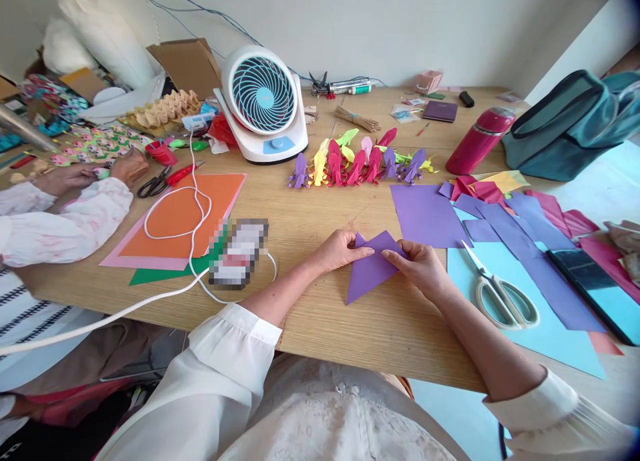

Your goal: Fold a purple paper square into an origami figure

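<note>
Between my two hands, just above the table's front part, is a folded piece of purple paper (373, 266) with one point hanging down to the left. My left hand (341, 251) pinches its upper left edge between thumb and fingers. The upper right edge is gripped by my right hand (423, 264), its thumb lying on the paper's face. To the right lie a flat purple sheet (429, 214) and white-handled scissors (500, 296) resting on a light blue sheet (555, 344). Beyond my hands stands a row of colourful folded paper figures (355, 161).
A white fan (264, 101) stands at the back. Orange paper (225, 201), a white cable and a phone (239, 254) lie left. A co-worker's hands (131, 168) work at far left. A red thermos (480, 141), a teal bag (565, 134) and a dark phone (595, 294) are right.
</note>
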`<state>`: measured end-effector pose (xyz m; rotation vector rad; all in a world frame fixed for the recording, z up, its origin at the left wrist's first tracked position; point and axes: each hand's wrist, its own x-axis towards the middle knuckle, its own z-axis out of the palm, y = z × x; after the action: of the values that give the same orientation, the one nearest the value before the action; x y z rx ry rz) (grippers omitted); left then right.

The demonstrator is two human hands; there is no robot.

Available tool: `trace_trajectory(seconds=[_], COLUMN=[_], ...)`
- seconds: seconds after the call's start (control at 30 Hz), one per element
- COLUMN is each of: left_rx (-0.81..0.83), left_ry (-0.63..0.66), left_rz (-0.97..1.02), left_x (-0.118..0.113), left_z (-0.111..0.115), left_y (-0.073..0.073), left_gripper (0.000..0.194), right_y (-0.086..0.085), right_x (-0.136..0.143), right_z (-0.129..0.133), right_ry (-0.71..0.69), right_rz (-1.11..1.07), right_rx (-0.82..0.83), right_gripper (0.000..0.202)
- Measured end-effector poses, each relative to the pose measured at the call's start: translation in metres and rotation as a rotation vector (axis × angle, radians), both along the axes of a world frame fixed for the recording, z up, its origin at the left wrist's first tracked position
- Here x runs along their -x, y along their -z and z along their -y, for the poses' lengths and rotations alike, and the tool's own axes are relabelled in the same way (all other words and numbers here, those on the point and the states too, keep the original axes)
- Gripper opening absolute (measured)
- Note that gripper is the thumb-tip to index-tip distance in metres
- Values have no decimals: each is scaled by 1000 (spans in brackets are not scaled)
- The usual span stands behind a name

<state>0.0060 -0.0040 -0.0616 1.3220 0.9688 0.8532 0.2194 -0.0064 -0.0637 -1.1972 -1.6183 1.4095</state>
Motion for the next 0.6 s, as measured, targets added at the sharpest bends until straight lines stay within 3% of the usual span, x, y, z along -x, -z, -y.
trace_trajectory(seconds=[0.33,0.6], left_rx=[-6,65], left_ry=[-96,-87], left_rz=[-15,29], left_x=[6,12], left_z=[-4,-3], left_y=[3,-8], left_gripper=[46,52], right_y=[-14,-15], right_x=[-4,-6], right_z=[-2,-4], right_ry=[1,103], right_rz=[57,65], right_rx=[-82,-102], right_gripper=[53,56])
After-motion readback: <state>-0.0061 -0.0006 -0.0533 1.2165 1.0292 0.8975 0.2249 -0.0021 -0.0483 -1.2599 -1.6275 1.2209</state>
